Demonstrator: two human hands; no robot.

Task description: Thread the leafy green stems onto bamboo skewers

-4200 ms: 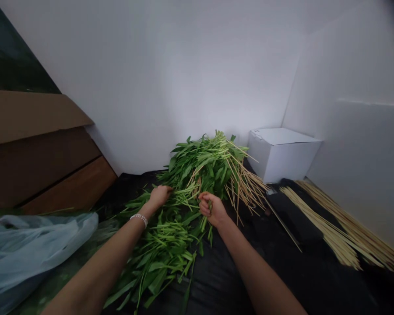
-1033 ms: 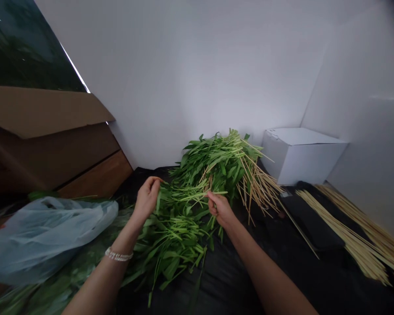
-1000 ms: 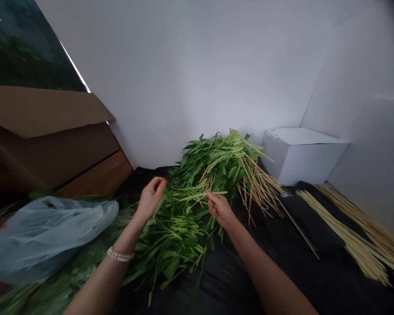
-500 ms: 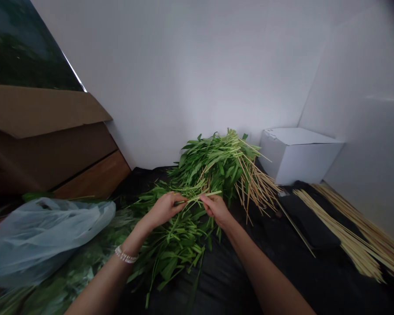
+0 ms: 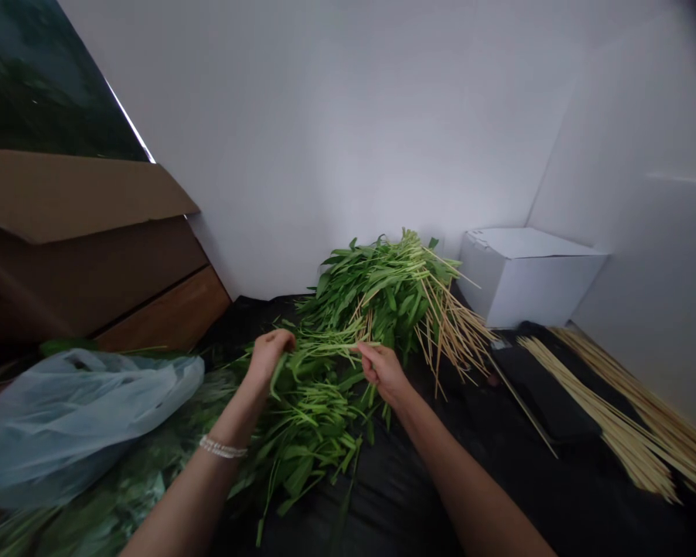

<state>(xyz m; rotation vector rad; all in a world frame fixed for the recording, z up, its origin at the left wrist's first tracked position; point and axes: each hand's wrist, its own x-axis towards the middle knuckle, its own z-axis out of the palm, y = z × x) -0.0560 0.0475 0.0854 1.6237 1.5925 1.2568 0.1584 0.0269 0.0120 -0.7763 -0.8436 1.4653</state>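
Long green stems with narrow leaves, which look like water spinach [image 5: 325, 340], stretch between my two hands. My right hand [image 5: 383, 371] pinches their cut ends between thumb and forefinger. At the leafier end, my left hand [image 5: 271, 354], with a pale beaded bracelet on its wrist, has its fingers curled closed around the stems; a leaf hangs below it. Under both hands lies a loose pile of the same greens [image 5: 307, 433]. Just behind, a heap of water spinach bundles [image 5: 377, 271] has thin wooden sticks [image 5: 455, 329] poking out to the right.
A whitish plastic bag [image 5: 81, 418] lies at left over more greens, before an open cardboard box [image 5: 87, 263]. At right are a white box [image 5: 533, 278], a dark flat case [image 5: 548, 394] and pale wooden sticks [image 5: 609, 418] on the black sheet [image 5: 406, 495].
My left hand has moved left along the stems, away from my right hand, and its wrist has turned. The right hand stays nearly in place, still pinching.
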